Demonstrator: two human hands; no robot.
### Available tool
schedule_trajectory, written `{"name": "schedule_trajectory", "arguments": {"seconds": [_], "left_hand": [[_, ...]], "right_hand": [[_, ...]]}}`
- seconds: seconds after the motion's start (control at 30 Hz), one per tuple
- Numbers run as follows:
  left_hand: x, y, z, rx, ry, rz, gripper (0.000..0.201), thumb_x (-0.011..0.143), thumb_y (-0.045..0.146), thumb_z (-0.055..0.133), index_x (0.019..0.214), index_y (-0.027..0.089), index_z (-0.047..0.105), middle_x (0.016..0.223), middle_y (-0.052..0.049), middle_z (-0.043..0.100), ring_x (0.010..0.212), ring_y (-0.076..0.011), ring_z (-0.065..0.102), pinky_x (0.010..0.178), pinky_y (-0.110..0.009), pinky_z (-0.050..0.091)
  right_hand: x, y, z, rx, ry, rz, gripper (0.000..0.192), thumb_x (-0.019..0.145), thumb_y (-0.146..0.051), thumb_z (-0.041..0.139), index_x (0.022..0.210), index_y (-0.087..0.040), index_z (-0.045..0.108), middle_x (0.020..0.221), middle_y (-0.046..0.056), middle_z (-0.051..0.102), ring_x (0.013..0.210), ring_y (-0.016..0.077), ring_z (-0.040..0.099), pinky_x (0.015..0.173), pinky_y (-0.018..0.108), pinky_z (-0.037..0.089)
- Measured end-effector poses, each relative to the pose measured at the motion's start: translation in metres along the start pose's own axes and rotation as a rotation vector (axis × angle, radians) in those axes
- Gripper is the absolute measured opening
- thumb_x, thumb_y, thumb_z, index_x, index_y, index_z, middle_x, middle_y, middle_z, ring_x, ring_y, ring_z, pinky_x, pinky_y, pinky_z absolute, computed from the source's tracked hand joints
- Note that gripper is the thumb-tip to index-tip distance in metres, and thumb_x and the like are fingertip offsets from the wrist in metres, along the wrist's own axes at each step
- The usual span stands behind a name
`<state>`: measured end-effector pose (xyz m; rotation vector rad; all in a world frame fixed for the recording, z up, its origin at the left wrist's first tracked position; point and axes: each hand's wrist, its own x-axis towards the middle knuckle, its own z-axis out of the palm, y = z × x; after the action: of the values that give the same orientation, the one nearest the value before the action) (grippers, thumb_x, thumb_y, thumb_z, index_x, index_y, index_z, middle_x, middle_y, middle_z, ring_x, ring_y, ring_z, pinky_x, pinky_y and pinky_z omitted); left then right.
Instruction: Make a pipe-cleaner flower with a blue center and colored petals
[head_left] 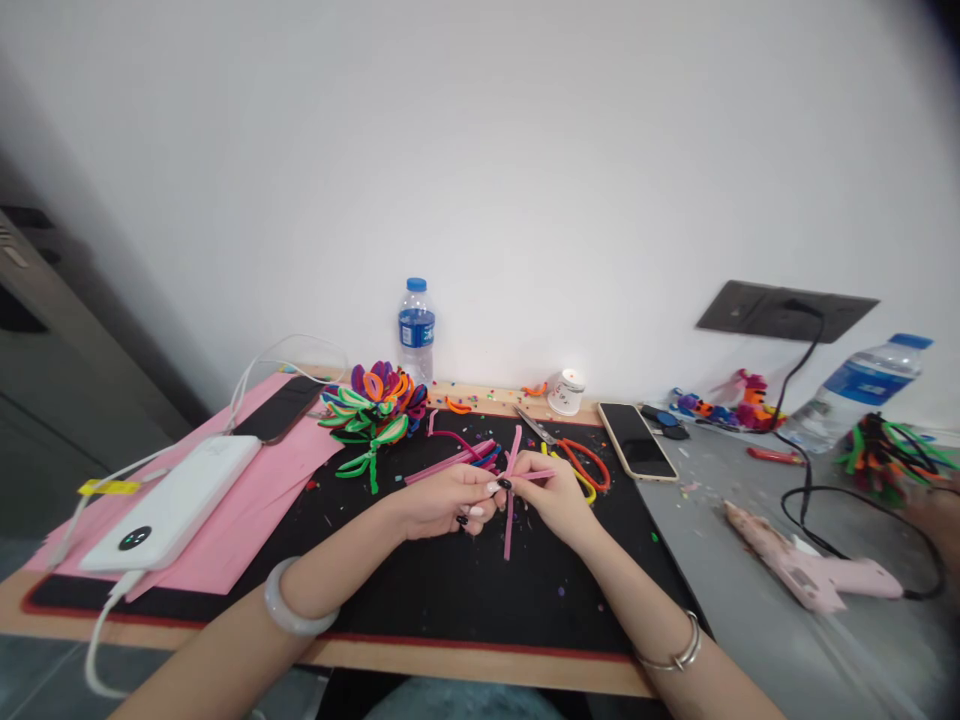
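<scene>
Both my hands meet over the black mat (450,590) at the middle of the table. My left hand (442,500) and my right hand (551,490) together pinch pink pipe cleaners (511,500) that cross each other; one piece runs upright, the other lies sideways between my fingertips. A loose bundle of pink, blue and other coloured pipe cleaners (461,458) lies just behind my left hand. A finished pipe-cleaner flower (373,405) in purple, orange and green lies at the mat's far left.
Orange-handled scissors (574,450) and a phone (637,440) lie right of my hands. A pink glue gun (810,570) with black cord rests at right. A white power bank (169,510) lies on pink paper at left. Water bottles (416,330) (862,385) stand behind.
</scene>
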<state>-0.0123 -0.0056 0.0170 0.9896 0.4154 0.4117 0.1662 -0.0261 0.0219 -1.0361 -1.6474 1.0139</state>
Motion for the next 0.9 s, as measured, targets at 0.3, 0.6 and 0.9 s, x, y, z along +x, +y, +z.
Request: {"name": "schedule_trajectory", "arguments": {"seconds": [0.3,0.6,0.9], "left_hand": [[0.000,0.000,-0.004,0.030,0.030,-0.005,0.022,0.079,0.032,0.056,0.074,0.010,0.055,0.050,0.006,0.034,0.044,-0.0042,0.022,0.047,-0.020,0.024],[-0.005,0.005,-0.008,-0.024,-0.094,-0.151,0.019,0.076,0.028,0.059,0.070,0.011,0.053,0.045,0.007,0.031,0.042,-0.0047,0.023,0.046,-0.021,0.021],[-0.004,0.006,-0.003,0.003,-0.045,-0.154,0.020,0.075,0.029,0.061,0.070,0.010,0.055,0.044,0.007,0.032,0.042,-0.0038,0.020,0.046,-0.020,0.019]], "right_hand": [[-0.002,-0.001,0.002,-0.159,-0.032,-0.045,0.016,0.079,-0.024,0.053,0.065,-0.017,0.049,0.058,-0.004,0.046,0.052,0.0088,0.040,0.050,0.021,0.032],[-0.003,-0.008,0.000,-0.377,-0.251,-0.336,0.018,0.088,-0.021,0.040,0.074,-0.017,0.051,0.072,0.002,0.050,0.068,0.0119,0.046,0.064,0.023,0.037],[-0.004,-0.007,0.003,-0.387,-0.219,-0.310,0.027,0.088,-0.021,0.039,0.063,-0.017,0.048,0.062,-0.001,0.045,0.059,0.0106,0.043,0.058,0.022,0.034]]}}
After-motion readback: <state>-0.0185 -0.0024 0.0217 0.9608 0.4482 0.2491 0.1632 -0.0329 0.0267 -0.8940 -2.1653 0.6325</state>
